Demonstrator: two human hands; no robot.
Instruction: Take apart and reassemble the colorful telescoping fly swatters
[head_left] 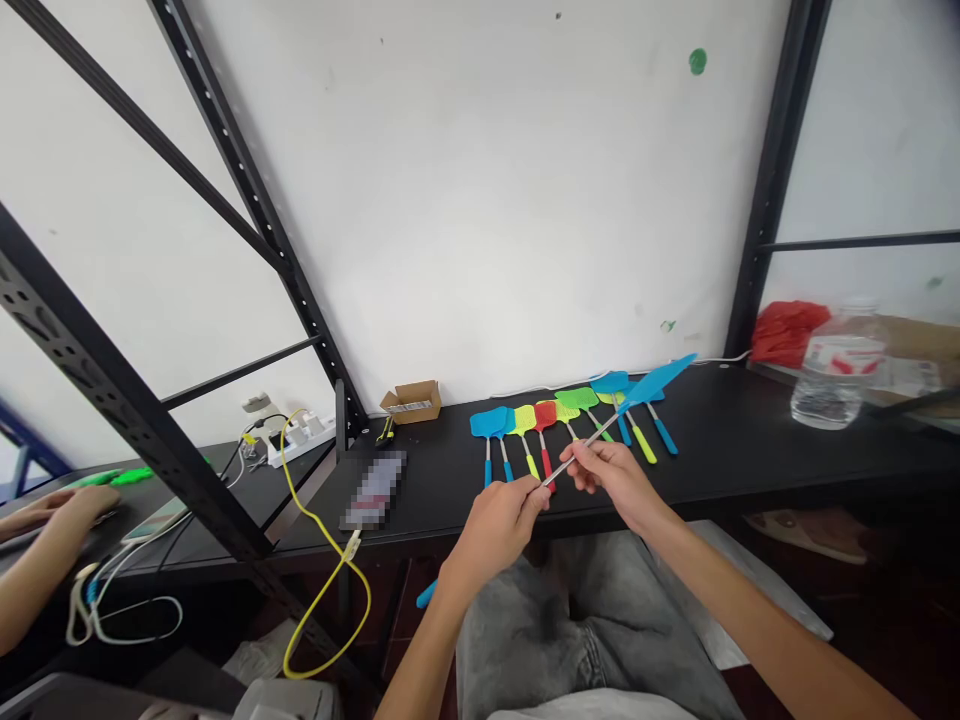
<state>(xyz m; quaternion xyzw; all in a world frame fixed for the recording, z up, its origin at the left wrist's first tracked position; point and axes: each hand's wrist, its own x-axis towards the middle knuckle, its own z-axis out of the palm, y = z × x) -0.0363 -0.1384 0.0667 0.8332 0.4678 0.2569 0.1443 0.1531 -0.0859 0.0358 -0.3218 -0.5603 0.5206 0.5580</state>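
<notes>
I hold a blue fly swatter [658, 382] slanting across my lap, its head up to the right over the shelf. My left hand [504, 522] is closed around its thin metal rod, low down. Further up the same rod, my right hand [609, 478] pinches it between thumb and fingers. A blue handle end [426, 594] pokes out left of my left forearm. Behind my hands, several fly swatters lie in a row on the black shelf [442, 485], among them a blue one [487, 422], a red one [547, 415] and a green one [577, 398].
A phone [375, 490] on a yellow cable [324, 525] lies to the left. Behind it are a small cardboard box [414, 402] and a cutter [385, 433]. A plastic water bottle [832, 375] stands at right. Another person's hands [64, 510] work at far left, beyond a black post [135, 400].
</notes>
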